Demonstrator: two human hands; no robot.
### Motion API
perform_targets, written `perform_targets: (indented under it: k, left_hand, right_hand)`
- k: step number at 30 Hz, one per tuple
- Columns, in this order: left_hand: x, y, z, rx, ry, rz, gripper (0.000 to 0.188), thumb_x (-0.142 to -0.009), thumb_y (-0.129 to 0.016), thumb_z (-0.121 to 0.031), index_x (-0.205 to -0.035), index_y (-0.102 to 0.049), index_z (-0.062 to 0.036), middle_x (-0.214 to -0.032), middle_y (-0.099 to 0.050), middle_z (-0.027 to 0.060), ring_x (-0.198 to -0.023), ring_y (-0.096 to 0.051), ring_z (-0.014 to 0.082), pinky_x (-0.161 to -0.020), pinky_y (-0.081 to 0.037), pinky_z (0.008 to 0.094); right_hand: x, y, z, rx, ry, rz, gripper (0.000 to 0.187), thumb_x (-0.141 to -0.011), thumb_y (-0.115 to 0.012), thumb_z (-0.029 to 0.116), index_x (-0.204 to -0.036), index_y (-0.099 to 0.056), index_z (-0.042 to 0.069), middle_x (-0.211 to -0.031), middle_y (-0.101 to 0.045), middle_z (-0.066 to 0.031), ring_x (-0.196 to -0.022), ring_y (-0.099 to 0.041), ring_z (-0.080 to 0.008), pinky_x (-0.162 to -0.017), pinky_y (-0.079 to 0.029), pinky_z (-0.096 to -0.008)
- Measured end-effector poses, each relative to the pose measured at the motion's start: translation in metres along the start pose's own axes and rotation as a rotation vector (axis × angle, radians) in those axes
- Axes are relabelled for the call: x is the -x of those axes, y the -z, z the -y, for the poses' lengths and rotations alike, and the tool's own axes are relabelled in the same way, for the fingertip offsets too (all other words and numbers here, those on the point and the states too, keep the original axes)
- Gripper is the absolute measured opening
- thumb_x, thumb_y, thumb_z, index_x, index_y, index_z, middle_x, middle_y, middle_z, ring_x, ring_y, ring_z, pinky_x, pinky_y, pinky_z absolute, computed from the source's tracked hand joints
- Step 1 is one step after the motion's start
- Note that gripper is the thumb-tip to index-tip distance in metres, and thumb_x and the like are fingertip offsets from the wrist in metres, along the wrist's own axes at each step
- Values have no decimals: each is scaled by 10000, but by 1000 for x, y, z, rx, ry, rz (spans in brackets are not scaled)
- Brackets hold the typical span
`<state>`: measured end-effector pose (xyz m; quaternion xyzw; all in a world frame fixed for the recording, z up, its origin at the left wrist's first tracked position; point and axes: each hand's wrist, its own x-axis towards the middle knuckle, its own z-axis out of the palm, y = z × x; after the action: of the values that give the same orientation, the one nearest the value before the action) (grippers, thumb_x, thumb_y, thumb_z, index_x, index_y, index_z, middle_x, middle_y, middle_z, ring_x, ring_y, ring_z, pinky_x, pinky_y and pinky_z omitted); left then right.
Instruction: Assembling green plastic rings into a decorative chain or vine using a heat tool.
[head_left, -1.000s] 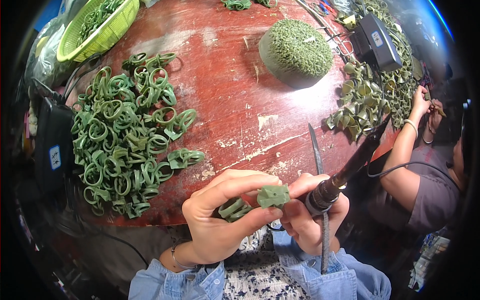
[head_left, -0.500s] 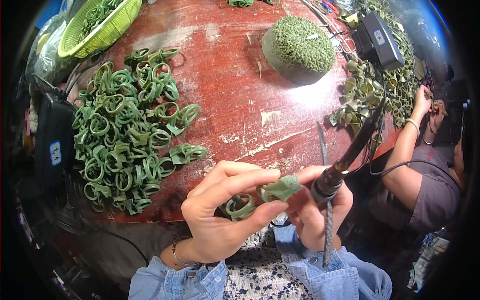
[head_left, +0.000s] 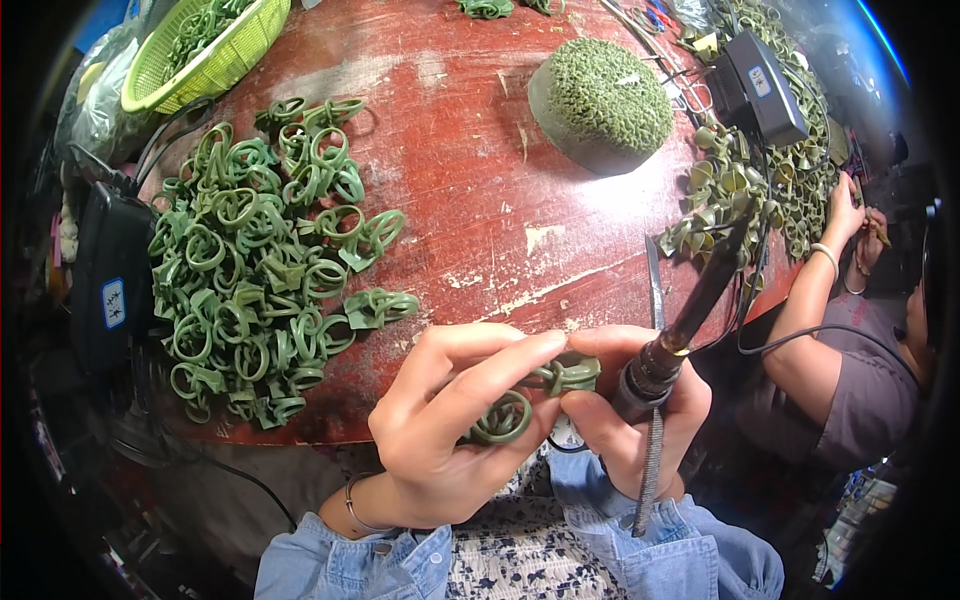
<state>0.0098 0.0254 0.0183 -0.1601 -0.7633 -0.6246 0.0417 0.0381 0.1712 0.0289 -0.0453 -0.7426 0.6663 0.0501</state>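
My left hand (head_left: 440,430) and my right hand (head_left: 640,430) meet near the table's front edge. Between their fingertips is a green ring with a flat tab (head_left: 574,375), pinched from both sides. A second green ring (head_left: 504,417) lies curled in my left fingers. Tucked in my right hand is a dark pen-shaped soldering iron (head_left: 656,368), slanting up to the right. A thin metal file (head_left: 652,465) also passes through that hand, its flat blade above and ridged end below. Parts of the pinched ring are hidden by the fingers.
Many similar green rings (head_left: 245,260) are heaped left on the red table (head_left: 470,200). A round block with a rough green top (head_left: 610,100) stands behind. Black boxes (head_left: 115,280) flank the table; a yellow-green basket (head_left: 150,90) is far left. Another person (head_left: 820,370) works at right.
The pinched ring has been turned, now showing its rounded band rather than its flat tab face. My right fingers have shifted their grip, and the iron and file have tilted slightly.
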Motion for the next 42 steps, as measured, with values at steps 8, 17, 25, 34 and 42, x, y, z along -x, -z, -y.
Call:
perform_targets:
  k: [8,17,25,34,42]
  left_hand:
    - [-7,3,-2,36,20,-11,440,-588,-773,21,-1006,-644,-26,-901,-597,112,-735,-608,146,-606,-496,234]
    - [-4,6,5,185,41,10,433,-607,-785,-3,-1013,-636,-31,-901,-587,91,-752,-595,121,-615,-512,229]
    - [-3,8,8,182,49,2,444,-570,-841,-176,-952,-657,-45,-830,-526,48,-704,-508,101,-612,-414,216]
    - [-4,9,0,48,-16,-101,440,-577,-839,-211,-938,-653,-40,-867,-520,54,-734,-517,93,-610,-414,208]
    - [-12,24,14,1086,534,-40,445,-856,-585,-343,-1097,-458,9,-935,-554,140,-659,-576,160,-545,-491,253]
  right_hand:
    - [4,1,4,-190,-92,-9,350,-727,-730,43,-1034,-582,-35,-879,-624,-60,-680,-558,-63,-588,-454,-196]
    - [5,0,7,-316,-143,77,295,-798,-648,14,-1074,-559,-35,-723,-606,-75,-528,-491,-34,-445,-358,-177]
    - [2,-3,1,-477,-385,125,287,-857,-510,134,-1070,-527,-59,-711,-604,-117,-470,-502,-83,-375,-342,-192]
    - [-6,-9,12,-321,-312,111,265,-870,-479,23,-1107,-524,-89,-699,-613,-111,-436,-472,-54,-368,-325,-188]
    - [-75,-14,46,71,-7,-70,232,-896,-503,156,-932,-568,-64,-675,-605,-147,-345,-465,-68,-288,-270,-160]
